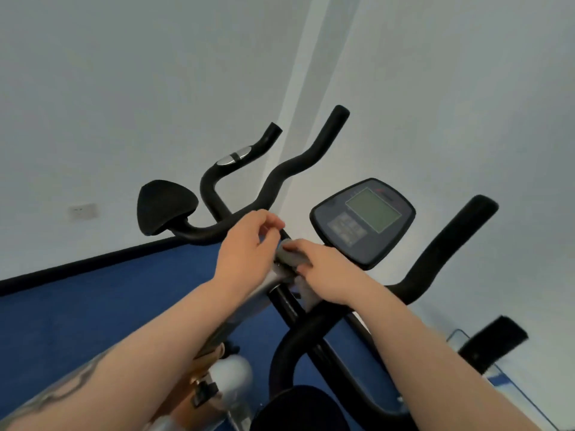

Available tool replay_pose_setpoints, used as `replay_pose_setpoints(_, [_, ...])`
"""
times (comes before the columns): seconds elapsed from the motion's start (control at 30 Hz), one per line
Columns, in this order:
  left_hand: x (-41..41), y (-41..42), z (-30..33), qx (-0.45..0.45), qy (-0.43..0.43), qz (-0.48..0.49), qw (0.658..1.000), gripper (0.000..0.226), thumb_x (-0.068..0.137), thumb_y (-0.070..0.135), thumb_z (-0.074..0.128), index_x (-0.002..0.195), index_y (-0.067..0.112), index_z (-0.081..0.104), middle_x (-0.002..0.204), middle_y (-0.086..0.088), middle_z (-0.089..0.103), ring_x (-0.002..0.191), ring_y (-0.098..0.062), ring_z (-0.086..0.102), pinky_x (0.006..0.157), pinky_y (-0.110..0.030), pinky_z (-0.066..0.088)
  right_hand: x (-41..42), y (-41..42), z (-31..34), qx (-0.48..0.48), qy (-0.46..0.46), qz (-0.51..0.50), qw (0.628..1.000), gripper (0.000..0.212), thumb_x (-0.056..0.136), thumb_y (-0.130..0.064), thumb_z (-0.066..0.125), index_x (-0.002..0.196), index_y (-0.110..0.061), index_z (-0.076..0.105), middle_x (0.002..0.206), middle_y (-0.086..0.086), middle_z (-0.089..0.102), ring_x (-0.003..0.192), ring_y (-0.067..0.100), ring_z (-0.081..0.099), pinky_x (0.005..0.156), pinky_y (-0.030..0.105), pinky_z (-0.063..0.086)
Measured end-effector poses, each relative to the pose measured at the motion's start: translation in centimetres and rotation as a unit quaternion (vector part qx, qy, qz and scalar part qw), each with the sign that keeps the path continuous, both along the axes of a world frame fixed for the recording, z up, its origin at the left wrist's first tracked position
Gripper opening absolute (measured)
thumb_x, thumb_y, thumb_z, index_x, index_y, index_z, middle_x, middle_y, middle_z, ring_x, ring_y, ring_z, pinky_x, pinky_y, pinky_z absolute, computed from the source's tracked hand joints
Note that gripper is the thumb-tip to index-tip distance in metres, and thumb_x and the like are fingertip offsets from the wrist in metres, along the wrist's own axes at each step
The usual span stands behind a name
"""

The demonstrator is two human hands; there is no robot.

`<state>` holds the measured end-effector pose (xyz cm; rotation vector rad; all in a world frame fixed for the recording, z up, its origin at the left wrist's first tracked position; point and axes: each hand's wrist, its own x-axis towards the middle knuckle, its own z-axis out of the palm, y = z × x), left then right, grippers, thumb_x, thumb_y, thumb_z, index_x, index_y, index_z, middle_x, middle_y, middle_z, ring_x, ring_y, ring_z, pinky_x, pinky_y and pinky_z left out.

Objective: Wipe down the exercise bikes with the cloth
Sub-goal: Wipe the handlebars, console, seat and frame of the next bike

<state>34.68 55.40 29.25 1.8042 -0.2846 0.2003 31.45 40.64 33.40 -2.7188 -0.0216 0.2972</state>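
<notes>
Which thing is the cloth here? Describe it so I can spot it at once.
Find the bike console with its pale green screen, right of centre. Just below and left of it the two hands meet over the handlebar stem; the cloth is the small grey wad under the right hand. It is soft and grey, unlike the black bars around it.

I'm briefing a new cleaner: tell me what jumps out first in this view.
Two bare hands meet at the picture's middle over the bike's stem: the right hand holds a small grey cloth, the left hand pinches just above it. Right of them sits the console with its pale screen; black handlebars curl up behind.
</notes>
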Motion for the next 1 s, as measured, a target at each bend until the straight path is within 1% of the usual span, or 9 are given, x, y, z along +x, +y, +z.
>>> replay_pose_setpoints(0.1, [1.0,-1.9,0.2,0.117,0.014,-0.045,0.992,0.016,0.094,0.024,0.052,0.099,0.033,0.064,0.097,0.016,0.062,0.089,-0.003,0.057,0.076,-0.028,0.047,0.0,-3.0,1.2,0.049,-0.049,-0.111,0.991,0.029,0.097,-0.024,0.051,0.126,-0.027,0.049,0.114,-0.001,0.058,0.090,0.011,0.053,0.067,0.023,0.041])
replay_pose_setpoints(0.17, [1.3,-2.4,-0.2,0.204,0.002,-0.035,0.978,0.018,0.095,0.029,0.048,0.101,0.032,0.065,0.100,0.014,0.062,0.092,-0.007,0.058,0.074,-0.026,0.045,-0.3,-5.5,2.0,0.021,-0.095,-0.157,0.983,0.020,0.097,-0.030,0.052,0.117,-0.026,0.052,0.102,-0.006,0.060,0.082,0.006,0.053,0.062,0.020,0.037])
replay_pose_setpoints(0.33, [1.4,-2.5,-1.0,0.269,-0.058,-0.014,0.961,0.021,0.096,0.032,0.042,0.095,0.032,0.063,0.091,0.014,0.059,0.083,-0.006,0.054,0.064,-0.023,0.039,1.2,-9.4,3.8,-0.103,-0.209,-0.247,0.941,0.018,0.097,-0.032,0.050,0.111,-0.021,0.055,0.095,0.004,0.066,0.082,0.024,0.062,0.075,0.039,0.052])
replay_pose_setpoints(0.43, [1.9,-2.2,-0.7,0.235,-0.028,-0.011,0.971,0.018,0.095,0.031,0.044,0.087,0.031,0.061,0.087,0.014,0.059,0.077,-0.004,0.054,0.060,-0.015,0.038,3.6,-9.0,3.7,-0.121,-0.263,-0.220,0.932,0.023,0.098,-0.027,0.050,0.119,-0.019,0.050,0.103,0.006,0.065,0.087,0.028,0.059,0.074,0.036,0.046])
replay_pose_setpoints(0.5, [2.1,-2.1,-0.8,0.227,-0.017,-0.009,0.974,0.018,0.094,0.029,0.045,0.085,0.030,0.061,0.085,0.012,0.059,0.075,-0.004,0.054,0.062,-0.016,0.040,5.0,-8.6,2.5,-0.159,-0.169,-0.121,0.965,0.031,0.099,-0.028,0.049,0.128,-0.018,0.047,0.130,0.009,0.056,0.117,0.029,0.052,0.088,0.035,0.041])
replay_pose_setpoints(0.57, [2.0,-2.1,-0.9,0.229,-0.013,-0.010,0.973,0.018,0.093,0.029,0.046,0.084,0.028,0.061,0.084,0.011,0.059,0.074,-0.005,0.054,0.061,-0.018,0.042,5.5,-9.0,1.8,-0.173,-0.053,-0.026,0.983,0.041,0.102,-0.031,0.044,0.141,-0.019,0.041,0.157,0.004,0.028,0.145,0.019,0.024,0.113,0.033,0.023])
replay_pose_setpoints(0.77, [1.8,-2.4,-1.2,0.283,-0.050,-0.004,0.958,0.021,0.095,0.032,0.042,0.083,0.027,0.058,0.081,0.010,0.056,0.074,-0.009,0.054,0.062,-0.026,0.042,5.3,-10.9,1.9,-0.222,0.056,0.103,0.968,0.050,0.106,-0.024,0.029,0.154,-0.027,0.015,0.162,-0.006,-0.002,0.148,0.010,-0.003,0.119,0.028,-0.002])
replay_pose_setpoints(0.87, [1.8,-2.4,-1.2,0.283,-0.049,0.002,0.958,0.021,0.095,0.031,0.042,0.082,0.026,0.057,0.080,0.010,0.055,0.072,-0.008,0.053,0.061,-0.026,0.044,6.6,-9.8,0.6,-0.268,0.044,0.154,0.950,0.054,0.107,-0.026,0.025,0.154,-0.029,0.000,0.161,-0.007,-0.012,0.148,0.012,-0.013,0.119,0.032,-0.006])
replay_pose_setpoints(1.0, [1.7,-2.3,-1.2,0.275,-0.040,0.003,0.961,0.020,0.095,0.028,0.043,0.082,0.026,0.058,0.081,0.010,0.056,0.072,-0.006,0.054,0.059,-0.022,0.044,7.5,-10.0,0.0,-0.315,0.003,0.050,0.948,0.060,0.106,-0.035,0.020,0.151,-0.026,-0.018,0.159,-0.003,-0.024,0.147,0.016,-0.019,0.120,0.039,-0.006])
